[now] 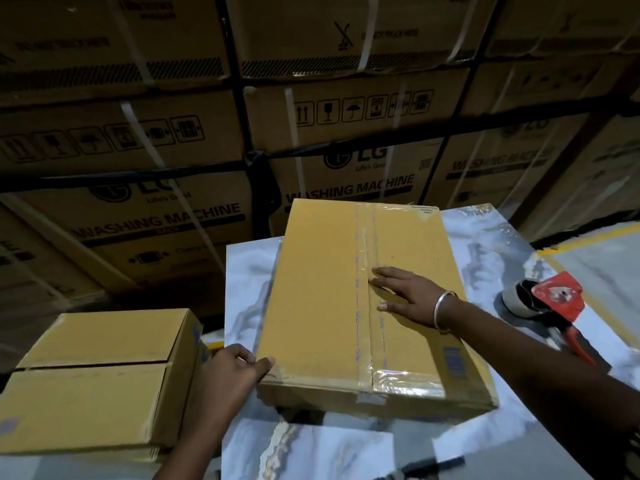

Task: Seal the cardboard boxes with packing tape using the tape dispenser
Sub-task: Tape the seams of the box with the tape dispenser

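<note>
Left hand (239, 367), nearest the viewer, at the near left corner of the taped cardboard box (318, 306): thumb lying along the top edge, remaining fingers curled against the left side wall, so that the corner is gripped. Right hand (405, 295), wearing a metal bangle (444, 311) at the wrist, flat on the box top with fingers straight and spread; fingertips touch the strip of clear packing tape (369, 299) that runs lengthwise along the centre seam and folds down over the near end face. The box lies flat on a marble-patterned worktop (485, 258), its long axis pointing away from the viewer. Tape dispenser (547, 306), red with a roll of tape mounted, rests on the worktop to the right of the box, beyond the right forearm and apart from both hands; neither hand touches it. Second cardboard box (97, 379), left of the worktop and just beside the left hand, shows a dark open seam between its top flaps. Background: stacked washing-machine cartons (346, 133) bound with white straps, forming a wall behind the worktop.
</note>
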The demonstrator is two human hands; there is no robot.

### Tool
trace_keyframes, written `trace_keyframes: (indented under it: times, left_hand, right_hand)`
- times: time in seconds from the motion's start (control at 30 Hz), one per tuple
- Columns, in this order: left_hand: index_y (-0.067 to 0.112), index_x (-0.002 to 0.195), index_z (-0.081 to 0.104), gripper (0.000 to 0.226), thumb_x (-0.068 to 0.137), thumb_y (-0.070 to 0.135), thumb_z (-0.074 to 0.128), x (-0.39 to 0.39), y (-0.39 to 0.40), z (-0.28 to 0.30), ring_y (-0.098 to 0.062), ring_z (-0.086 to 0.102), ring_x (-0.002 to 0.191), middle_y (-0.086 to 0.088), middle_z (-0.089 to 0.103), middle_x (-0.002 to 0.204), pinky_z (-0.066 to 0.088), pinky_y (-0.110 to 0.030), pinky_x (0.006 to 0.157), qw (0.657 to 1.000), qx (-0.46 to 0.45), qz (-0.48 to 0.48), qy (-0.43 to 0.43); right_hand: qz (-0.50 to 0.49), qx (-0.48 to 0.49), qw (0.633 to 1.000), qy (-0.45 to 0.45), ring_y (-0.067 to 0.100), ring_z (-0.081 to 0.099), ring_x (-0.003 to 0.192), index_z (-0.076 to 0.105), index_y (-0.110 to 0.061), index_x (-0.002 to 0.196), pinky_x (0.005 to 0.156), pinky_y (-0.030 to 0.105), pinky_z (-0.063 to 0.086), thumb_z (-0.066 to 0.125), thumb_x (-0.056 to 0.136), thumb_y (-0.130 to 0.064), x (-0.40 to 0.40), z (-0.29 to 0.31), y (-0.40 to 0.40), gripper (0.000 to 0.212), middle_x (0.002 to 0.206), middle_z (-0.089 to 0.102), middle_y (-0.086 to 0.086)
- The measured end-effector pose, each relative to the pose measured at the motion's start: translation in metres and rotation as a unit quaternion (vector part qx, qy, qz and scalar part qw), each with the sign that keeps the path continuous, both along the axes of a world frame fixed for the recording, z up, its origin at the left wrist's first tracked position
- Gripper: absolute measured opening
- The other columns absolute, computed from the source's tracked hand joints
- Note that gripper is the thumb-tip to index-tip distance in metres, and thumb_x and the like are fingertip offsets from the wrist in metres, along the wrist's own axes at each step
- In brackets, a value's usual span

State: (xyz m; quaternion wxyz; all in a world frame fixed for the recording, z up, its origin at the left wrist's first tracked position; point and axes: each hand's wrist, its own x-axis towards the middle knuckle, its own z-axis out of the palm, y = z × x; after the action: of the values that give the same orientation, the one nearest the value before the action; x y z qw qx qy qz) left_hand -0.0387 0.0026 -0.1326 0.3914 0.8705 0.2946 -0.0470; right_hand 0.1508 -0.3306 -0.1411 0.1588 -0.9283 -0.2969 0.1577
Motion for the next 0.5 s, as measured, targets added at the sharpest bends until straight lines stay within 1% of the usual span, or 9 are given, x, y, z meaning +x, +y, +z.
trace_keyframes:
  times: [0.1, 0.13, 0.2, 0.27, 0.37, 0.4, 0.43, 0.47, 0.5]
  left_hand:
    - [0.014, 0.072, 0.056, 0.048, 0.080, 0.061, 0.066, 0.023, -0.006, 0.011, -0.019, 0.061, 0.065, -0.006, 0.064, 0.070, 0.043, -0.030, 0.058, 0.988, 0.108, -0.084, 0.076]
    - [0.016, 0.075, 0.054, 0.053, 0.080, 0.068, 0.060, 0.032, -0.010, 0.013, -0.019, 0.061, 0.067, -0.004, 0.063, 0.072, 0.044, -0.029, 0.059, 0.980, 0.139, -0.105, 0.095]
    - [0.020, 0.089, 0.057, 0.060, 0.076, 0.078, 0.052, 0.053, -0.018, 0.012, -0.021, 0.063, 0.079, 0.000, 0.064, 0.085, 0.049, -0.030, 0.066, 0.972, 0.173, -0.121, 0.101]
    - [0.019, 0.107, 0.056, 0.071, 0.075, 0.082, 0.052, 0.074, -0.024, 0.006, -0.028, 0.062, 0.093, -0.003, 0.064, 0.103, 0.049, -0.034, 0.071, 0.978, 0.158, -0.113, 0.081]
    - [0.012, 0.126, 0.050, 0.084, 0.074, 0.076, 0.065, 0.103, -0.031, -0.002, -0.036, 0.061, 0.104, -0.012, 0.063, 0.120, 0.052, -0.042, 0.082, 0.995, 0.052, -0.076, 0.048]
    - [0.011, 0.130, 0.047, 0.087, 0.073, 0.073, 0.068, 0.108, -0.033, -0.004, -0.037, 0.060, 0.106, -0.013, 0.062, 0.123, 0.053, -0.044, 0.086, 0.996, 0.035, -0.064, 0.041]
    - [0.010, 0.132, 0.045, 0.089, 0.072, 0.072, 0.070, 0.111, -0.035, -0.005, -0.038, 0.060, 0.108, -0.014, 0.061, 0.124, 0.053, -0.045, 0.088, 0.997, 0.036, -0.059, 0.038]
    - [0.009, 0.133, 0.044, 0.090, 0.072, 0.071, 0.071, 0.111, -0.037, -0.007, -0.038, 0.060, 0.108, -0.015, 0.061, 0.125, 0.053, -0.045, 0.088, 0.996, 0.047, -0.058, 0.039]
    - [0.009, 0.133, 0.044, 0.091, 0.072, 0.071, 0.071, 0.110, -0.038, -0.009, -0.038, 0.060, 0.108, -0.015, 0.062, 0.124, 0.053, -0.044, 0.087, 0.996, 0.058, -0.057, 0.038]
  right_hand:
    - [-0.098, 0.010, 0.995, -0.023, 0.020, 0.026, 0.152, 0.046, -0.034, 0.150, 0.119, 0.033, 0.029, 0.057, 0.097, -0.055, -0.026, -0.005, 0.001, 0.059, 0.166, 0.024, -0.002]
    - [-0.137, 0.014, 0.990, -0.029, 0.020, 0.027, 0.151, 0.047, -0.034, 0.149, 0.117, 0.032, 0.030, 0.058, 0.096, -0.055, -0.035, -0.007, 0.000, 0.058, 0.166, 0.025, -0.001]
    - [-0.218, 0.025, 0.975, -0.031, 0.020, 0.031, 0.149, 0.049, -0.031, 0.148, 0.115, 0.032, 0.033, 0.062, 0.094, -0.056, -0.051, -0.009, -0.002, 0.062, 0.165, 0.026, 0.000]
    - [-0.296, 0.016, 0.954, -0.036, 0.023, 0.033, 0.148, 0.048, -0.025, 0.150, 0.114, 0.034, 0.035, 0.065, 0.088, -0.061, -0.065, -0.008, -0.007, 0.073, 0.164, 0.028, 0.001]
    - [-0.396, -0.033, 0.916, -0.061, 0.030, 0.035, 0.144, 0.044, -0.013, 0.147, 0.108, 0.041, 0.040, 0.065, 0.078, -0.075, -0.079, -0.008, -0.020, 0.096, 0.160, 0.032, 0.009]
    - [-0.427, -0.038, 0.901, -0.060, 0.033, 0.038, 0.141, 0.043, -0.010, 0.145, 0.104, 0.043, 0.044, 0.065, 0.073, -0.080, -0.082, -0.009, -0.024, 0.102, 0.156, 0.035, 0.011]
    - [-0.459, -0.031, 0.886, -0.049, 0.034, 0.043, 0.136, 0.044, -0.008, 0.141, 0.098, 0.045, 0.047, 0.065, 0.067, -0.084, -0.084, -0.011, -0.029, 0.109, 0.151, 0.040, 0.014]
    - [-0.491, -0.018, 0.870, -0.028, 0.035, 0.049, 0.128, 0.046, -0.006, 0.137, 0.091, 0.045, 0.050, 0.065, 0.061, -0.089, -0.085, -0.014, -0.034, 0.114, 0.142, 0.046, 0.016]
    - [-0.513, 0.000, 0.858, -0.003, 0.034, 0.057, 0.115, 0.050, -0.004, 0.131, 0.082, 0.043, 0.053, 0.064, 0.053, -0.093, -0.086, -0.016, -0.038, 0.119, 0.130, 0.054, 0.016]
